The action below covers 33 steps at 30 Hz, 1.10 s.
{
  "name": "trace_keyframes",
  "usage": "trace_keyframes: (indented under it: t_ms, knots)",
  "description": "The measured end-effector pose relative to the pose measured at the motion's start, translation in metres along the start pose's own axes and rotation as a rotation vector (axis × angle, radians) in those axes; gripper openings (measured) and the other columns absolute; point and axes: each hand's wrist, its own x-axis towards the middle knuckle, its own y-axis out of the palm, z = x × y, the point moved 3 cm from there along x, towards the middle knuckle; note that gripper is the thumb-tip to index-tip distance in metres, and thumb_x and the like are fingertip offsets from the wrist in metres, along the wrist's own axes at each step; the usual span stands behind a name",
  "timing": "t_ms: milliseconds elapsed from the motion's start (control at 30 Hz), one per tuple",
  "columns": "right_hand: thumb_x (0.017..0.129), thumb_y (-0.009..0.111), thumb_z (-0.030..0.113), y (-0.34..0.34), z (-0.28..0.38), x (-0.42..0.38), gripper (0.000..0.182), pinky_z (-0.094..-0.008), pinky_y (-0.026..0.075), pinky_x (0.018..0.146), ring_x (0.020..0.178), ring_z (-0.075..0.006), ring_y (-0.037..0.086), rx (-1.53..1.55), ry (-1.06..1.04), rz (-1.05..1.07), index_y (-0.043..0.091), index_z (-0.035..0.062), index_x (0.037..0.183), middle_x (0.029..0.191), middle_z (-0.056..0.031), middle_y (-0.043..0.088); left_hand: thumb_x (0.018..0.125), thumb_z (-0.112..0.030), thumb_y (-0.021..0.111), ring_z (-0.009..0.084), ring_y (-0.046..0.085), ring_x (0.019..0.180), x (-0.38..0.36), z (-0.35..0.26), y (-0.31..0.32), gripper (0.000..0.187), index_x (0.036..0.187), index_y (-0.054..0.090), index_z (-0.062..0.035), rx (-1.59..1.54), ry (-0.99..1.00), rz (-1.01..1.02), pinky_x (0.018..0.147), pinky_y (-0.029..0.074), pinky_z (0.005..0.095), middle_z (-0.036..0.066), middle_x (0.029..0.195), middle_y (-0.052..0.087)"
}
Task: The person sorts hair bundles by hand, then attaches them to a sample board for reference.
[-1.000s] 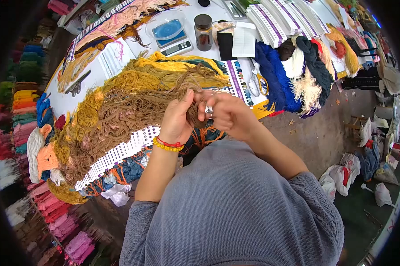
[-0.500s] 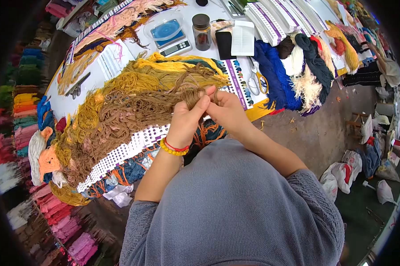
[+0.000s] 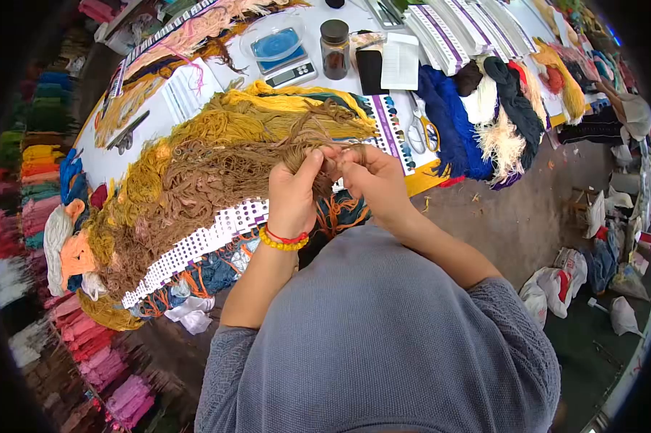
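Observation:
My left hand (image 3: 295, 185), with yellow and red bracelets (image 3: 282, 244) at the wrist, is closed around the end of a brown thread skein (image 3: 213, 173). My right hand (image 3: 374, 178) pinches at the same end just to the right, fingertips close to those of the left. The skein trails away to the left over the table. Behind it lie mustard-yellow skeins (image 3: 232, 123), and a white card strip with dark holes (image 3: 188, 252) lies along its near side. The threads between my fingertips are too fine to make out.
On the table are a digital scale with a bowl (image 3: 286, 61), a lidded jar (image 3: 334, 54), a black phone (image 3: 369, 71), scissors (image 3: 421, 133) and blue skeins (image 3: 444, 119). White card stacks (image 3: 448, 36) stand behind. Another person (image 3: 625, 112) is at far right.
My hands have moved slightly apart, the left one shifting left and the right one a little right. The left hand still holds the brown skein's end.

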Motion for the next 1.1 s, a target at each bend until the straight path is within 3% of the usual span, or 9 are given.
trace_keyframes:
  t_ms: [167, 333, 533, 667, 733, 1000, 1100]
  knots:
    - [0.078, 0.053, 0.005, 0.007, 0.002, -0.001, 0.003, -0.0167, 0.040, 0.052, 0.050, -0.0038, 0.045, 0.012, 0.038, -0.003, 0.055, 0.0029, 0.079, 0.065, 0.0006, 0.055, 0.086, -0.010, 0.048, 0.0138, 0.058, 0.079, -0.003, 0.000, -0.003, 0.016, 0.087, 0.058, 0.0022, 0.018, 0.004, -0.028, 0.069, 0.049, 0.0262, 0.009, 0.090, 0.060]
    - [0.079, 0.054, 0.002, 0.009, -0.006, -0.001, 0.002, -0.0182, 0.045, 0.065, 0.062, -0.0046, 0.051, 0.018, -0.023, 0.040, 0.054, 0.0010, 0.081, 0.072, 0.0008, 0.055, 0.086, -0.009, 0.049, 0.0124, 0.057, 0.079, -0.006, -0.001, -0.005, 0.015, 0.089, 0.058, 0.0027, 0.057, 0.032, -0.081, 0.067, 0.048, 0.0240, 0.008, 0.089, 0.060]
    - [0.079, 0.055, 0.001, 0.004, -0.017, 0.003, 0.005, -0.0178, 0.044, 0.063, 0.070, -0.0047, 0.053, -0.164, -0.024, 0.095, 0.054, 0.0001, 0.084, 0.079, 0.0005, 0.056, 0.085, -0.007, 0.051, 0.0106, 0.056, 0.075, -0.008, -0.001, -0.005, 0.014, 0.089, 0.059, 0.0035, 0.089, 0.072, -0.082, 0.067, 0.047, 0.0223, 0.007, 0.088, 0.060]
    - [0.080, 0.056, 0.002, 0.008, -0.014, 0.004, 0.005, -0.0173, 0.043, 0.061, 0.068, -0.0038, 0.052, -0.138, -0.099, 0.072, 0.054, 0.0001, 0.084, 0.077, 0.0011, 0.056, 0.084, -0.005, 0.052, 0.0096, 0.055, 0.072, -0.007, 0.001, -0.008, 0.012, 0.088, 0.058, 0.0043, 0.170, 0.173, -0.045, 0.068, 0.046, 0.0219, 0.006, 0.087, 0.060]
    - [0.080, 0.056, 0.003, 0.005, -0.018, 0.005, 0.004, -0.0161, 0.041, 0.058, 0.065, -0.0021, 0.050, -0.263, -0.102, 0.055, 0.055, 0.0006, 0.083, 0.074, 0.0026, 0.055, 0.084, -0.005, 0.051, 0.0094, 0.055, 0.072, -0.006, 0.001, -0.011, 0.012, 0.087, 0.058, 0.0044, 0.167, 0.152, -0.054, 0.068, 0.046, 0.0220, 0.006, 0.087, 0.060]
    - [0.080, 0.056, 0.003, 0.005, -0.010, 0.009, 0.003, -0.0144, 0.038, 0.054, 0.063, -0.0003, 0.048, -0.238, -0.082, 0.056, 0.054, 0.0014, 0.080, 0.072, 0.0041, 0.054, 0.085, -0.007, 0.052, 0.0080, 0.054, 0.072, 0.000, -0.001, -0.007, 0.012, 0.086, 0.059, 0.0033, 0.108, 0.111, -0.073, 0.065, 0.045, 0.0207, 0.005, 0.087, 0.060]
    - [0.080, 0.056, 0.004, 0.002, -0.014, 0.012, 0.003, -0.0146, 0.039, 0.055, 0.063, -0.0006, 0.048, -0.251, -0.086, 0.053, 0.054, 0.0013, 0.080, 0.073, 0.0040, 0.054, 0.085, -0.008, 0.052, 0.0074, 0.054, 0.071, 0.002, 0.000, -0.006, 0.013, 0.087, 0.059, 0.0024, 0.149, 0.181, -0.065, 0.063, 0.045, 0.0204, 0.004, 0.085, 0.060]
